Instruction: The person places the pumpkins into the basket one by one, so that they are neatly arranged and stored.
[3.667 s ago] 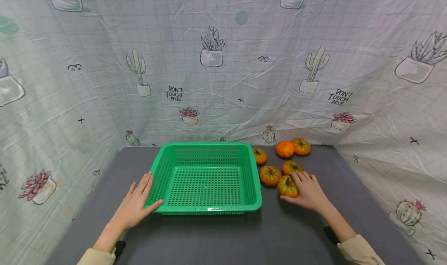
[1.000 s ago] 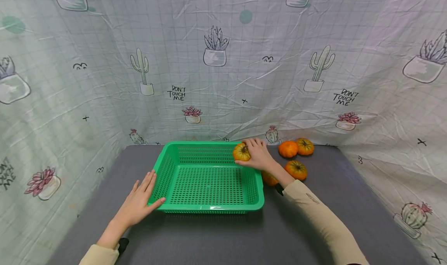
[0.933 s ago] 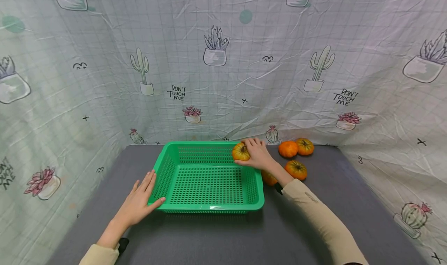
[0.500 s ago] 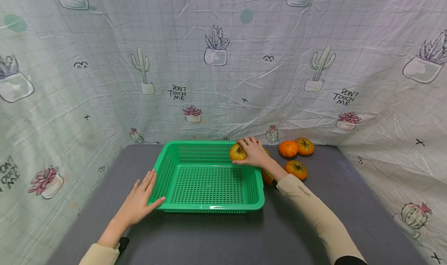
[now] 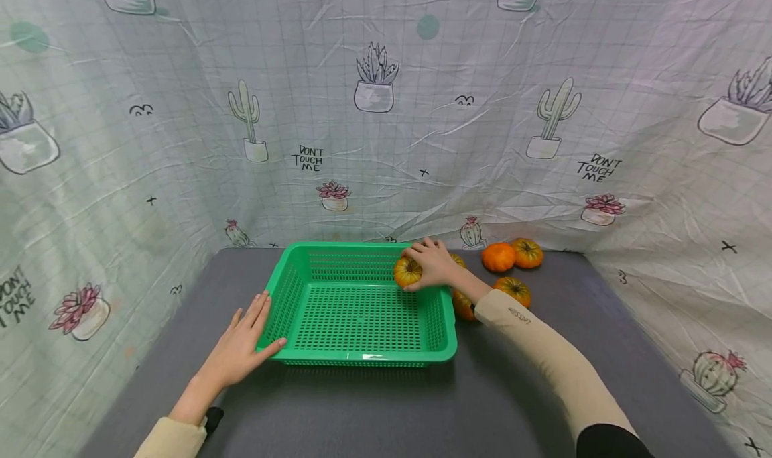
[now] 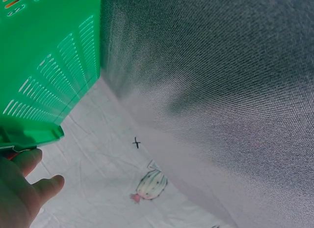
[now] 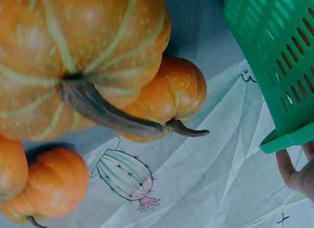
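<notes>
A green plastic basket (image 5: 356, 359) with slotted walls stands on the grey table. My right hand (image 5: 435, 267) reaches over its right rim and grips a small orange-green pumpkin (image 5: 407, 272) inside the back right corner. Whether that pumpkin touches the basket floor I cannot tell. On the left rim rests my left hand (image 5: 238, 345), fingers straight and thumb over the front corner. The left wrist view has the left hand's fingers (image 6: 46, 188) beside the basket wall (image 6: 54, 75). In the right wrist view, the right hand (image 7: 300, 179) shows at the rim; its pumpkin is hidden.
Right of the basket lie several more pumpkins: an orange one (image 5: 498, 257), a striped one (image 5: 527, 253) touching it, another (image 5: 512, 290) nearer, and one (image 5: 463, 305) partly behind the right forearm. A patterned cloth (image 5: 386, 143) hangs around the table (image 5: 362, 411).
The right hand has taken a pumpkin from the group at the right and carried it left over the basket rim, lately lower and further in. The left hand stays on the rim.
</notes>
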Demonstrator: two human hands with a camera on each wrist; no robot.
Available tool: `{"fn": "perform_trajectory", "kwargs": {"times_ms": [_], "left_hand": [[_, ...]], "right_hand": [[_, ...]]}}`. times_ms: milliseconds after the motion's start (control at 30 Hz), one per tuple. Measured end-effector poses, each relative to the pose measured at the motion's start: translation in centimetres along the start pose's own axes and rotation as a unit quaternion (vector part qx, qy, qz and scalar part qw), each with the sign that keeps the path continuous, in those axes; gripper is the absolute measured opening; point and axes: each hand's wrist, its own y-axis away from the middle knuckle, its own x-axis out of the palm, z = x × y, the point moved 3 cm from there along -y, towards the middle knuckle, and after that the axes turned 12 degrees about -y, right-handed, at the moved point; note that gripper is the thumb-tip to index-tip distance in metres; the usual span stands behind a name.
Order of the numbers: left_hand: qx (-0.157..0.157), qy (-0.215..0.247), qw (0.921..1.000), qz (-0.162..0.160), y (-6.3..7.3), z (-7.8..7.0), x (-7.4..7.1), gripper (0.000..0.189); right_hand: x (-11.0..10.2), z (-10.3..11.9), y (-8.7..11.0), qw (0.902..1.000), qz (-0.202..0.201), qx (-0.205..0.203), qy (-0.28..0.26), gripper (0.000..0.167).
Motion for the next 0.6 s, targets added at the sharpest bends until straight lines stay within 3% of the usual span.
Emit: {"fn": "perform_trajectory", "kwargs": {"times_ms": [200,600], "left_hand": [[-0.002,0.0,1.0,0.003,-0.05,-0.08,-0.17,0.084],[-0.003,0.001,1.0,0.008,-0.03,-0.21,-0.19,0.084]], "right_hand": [[0.33,0.14,-0.39,0.9993,0.023,-0.011,0.026,0.065],[0.55,0.54,-0.39,0.9969,0.031,-0.036,0.063,0.052]]}}
